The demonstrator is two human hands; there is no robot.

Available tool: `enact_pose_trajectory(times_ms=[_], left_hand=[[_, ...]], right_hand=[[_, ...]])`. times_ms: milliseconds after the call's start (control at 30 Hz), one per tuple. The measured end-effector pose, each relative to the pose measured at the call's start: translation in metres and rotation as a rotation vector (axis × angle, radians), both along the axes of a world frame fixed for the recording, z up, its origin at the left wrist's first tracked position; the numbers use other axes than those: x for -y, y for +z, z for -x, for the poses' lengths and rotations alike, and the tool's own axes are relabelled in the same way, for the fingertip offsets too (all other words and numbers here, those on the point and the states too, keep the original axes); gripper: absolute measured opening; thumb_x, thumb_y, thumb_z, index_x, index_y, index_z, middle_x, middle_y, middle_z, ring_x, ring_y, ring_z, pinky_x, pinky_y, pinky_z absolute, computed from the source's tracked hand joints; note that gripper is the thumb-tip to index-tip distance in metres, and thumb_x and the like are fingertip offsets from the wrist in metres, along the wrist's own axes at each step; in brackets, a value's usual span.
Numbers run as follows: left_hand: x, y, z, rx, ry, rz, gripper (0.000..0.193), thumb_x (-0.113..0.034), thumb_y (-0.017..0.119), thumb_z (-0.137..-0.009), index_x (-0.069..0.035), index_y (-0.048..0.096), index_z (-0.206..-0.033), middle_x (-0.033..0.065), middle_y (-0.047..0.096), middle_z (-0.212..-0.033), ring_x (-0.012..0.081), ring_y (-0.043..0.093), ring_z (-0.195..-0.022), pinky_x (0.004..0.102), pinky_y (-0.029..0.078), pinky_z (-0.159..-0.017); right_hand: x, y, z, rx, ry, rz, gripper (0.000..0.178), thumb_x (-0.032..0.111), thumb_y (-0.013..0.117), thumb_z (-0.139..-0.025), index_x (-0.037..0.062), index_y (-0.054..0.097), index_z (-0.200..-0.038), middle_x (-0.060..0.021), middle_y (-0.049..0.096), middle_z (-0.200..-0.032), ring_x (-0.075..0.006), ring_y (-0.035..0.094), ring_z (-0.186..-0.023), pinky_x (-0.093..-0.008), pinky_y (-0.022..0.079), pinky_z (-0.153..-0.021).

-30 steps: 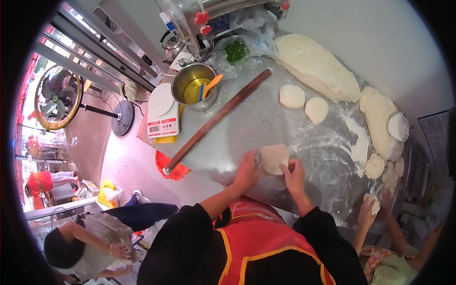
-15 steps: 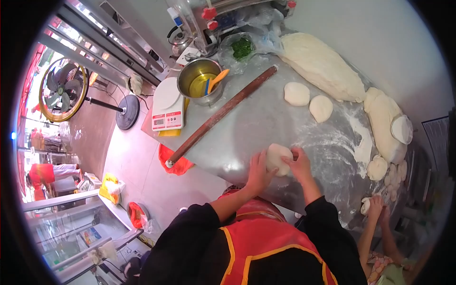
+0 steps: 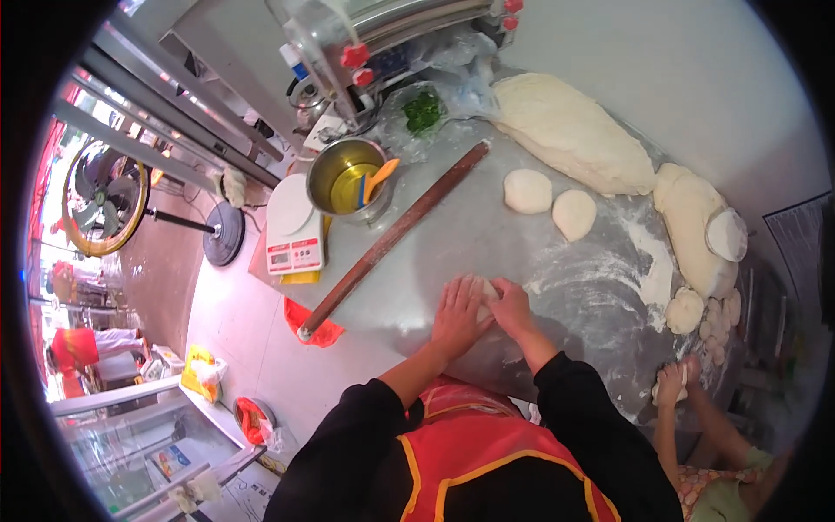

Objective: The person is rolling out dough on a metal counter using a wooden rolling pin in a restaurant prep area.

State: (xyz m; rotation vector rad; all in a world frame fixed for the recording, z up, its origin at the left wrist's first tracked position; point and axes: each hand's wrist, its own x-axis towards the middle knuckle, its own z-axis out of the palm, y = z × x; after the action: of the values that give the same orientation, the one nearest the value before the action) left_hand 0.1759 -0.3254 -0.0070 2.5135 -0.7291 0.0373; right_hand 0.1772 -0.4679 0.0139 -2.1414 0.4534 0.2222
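A piece of white dough lies on the metal table near its front edge, largely covered by my hands. My left hand rests over its left side, fingers together and pointing away from me. On the other side my right hand grips the dough, with fingers bent against it. Two rounded dough balls sit farther back to the right. The long wooden rolling pin lies slantwise to the left of my hands.
A steel pot of yellow liquid holds an orange-handled brush; a white scale stands beside it. Large dough masses line the back right. A co-worker's hands work dough at the right. Flour covers the table's right part. A fan stands left.
My hands have closed in over the dough, which was more exposed before. The left hand now covers much of it. The view has shifted a little; the co-worker's hands also moved on their dough.
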Motion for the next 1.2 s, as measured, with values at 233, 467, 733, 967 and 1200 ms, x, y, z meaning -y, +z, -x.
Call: enact_pose_trajectory(times_ms=[233,467,733,967,1200], left_hand=[[-0.009,-0.006,-0.070,-0.025,-0.028,-0.088,0.072,-0.037,0.067,-0.080,-0.004,0.040,-0.138,0.0176,0.041,-0.141,0.0353,0.035,-0.133,0.0469,0.025,-0.112],[0.044,0.018,-0.107,0.067,0.018,0.080,0.053,-0.021,0.062,-0.086,-0.001,0.045,-0.132,0.0201,0.051,-0.129,0.0344,0.047,-0.123,0.0456,0.036,-0.104],[0.098,0.002,-0.044,-0.687,0.160,0.590,0.042,-0.014,0.061,-0.089,0.005,0.049,-0.124,0.0180,0.060,-0.111,0.0271,0.062,-0.097,0.0368,0.049,-0.087],[0.135,0.008,-0.058,-0.399,0.049,0.177,0.044,-0.023,0.070,-0.079,0.004,0.057,-0.112,0.0208,0.062,-0.101,0.0347,0.062,-0.092,0.0392,0.049,-0.079],[0.120,0.014,-0.089,-0.850,-0.116,0.092,0.049,-0.020,0.068,-0.079,-0.001,0.053,-0.122,0.0212,0.063,-0.109,0.0366,0.063,-0.096,0.0399,0.050,-0.082]], right_hand=[[0.144,-0.012,-0.043,0.222,-0.585,-0.023,0.062,0.031,0.073,-0.077,0.0010,0.052,-0.127,-0.0195,0.060,-0.117,-0.0275,0.060,-0.104,-0.0356,0.046,-0.088],[0.220,-0.029,-0.093,0.311,-0.407,0.242,0.059,0.028,0.073,-0.078,-0.0004,0.051,-0.124,-0.0190,0.057,-0.118,-0.0298,0.057,-0.104,-0.0380,0.046,-0.087],[0.138,-0.021,0.032,-0.024,-0.507,0.023,0.050,0.027,0.076,-0.076,0.0012,0.055,-0.115,-0.0188,0.059,-0.106,-0.0282,0.059,-0.097,-0.0384,0.049,-0.082],[0.095,-0.042,0.027,0.441,-0.264,0.346,0.053,0.011,0.054,-0.091,-0.0030,0.034,-0.138,-0.0267,0.040,-0.137,-0.0425,0.039,-0.126,-0.0468,0.027,-0.109],[0.082,-0.030,0.020,0.385,-0.289,0.407,0.055,0.019,0.051,-0.093,-0.0021,0.031,-0.139,-0.0264,0.036,-0.139,-0.0422,0.035,-0.129,-0.0513,0.024,-0.109]])
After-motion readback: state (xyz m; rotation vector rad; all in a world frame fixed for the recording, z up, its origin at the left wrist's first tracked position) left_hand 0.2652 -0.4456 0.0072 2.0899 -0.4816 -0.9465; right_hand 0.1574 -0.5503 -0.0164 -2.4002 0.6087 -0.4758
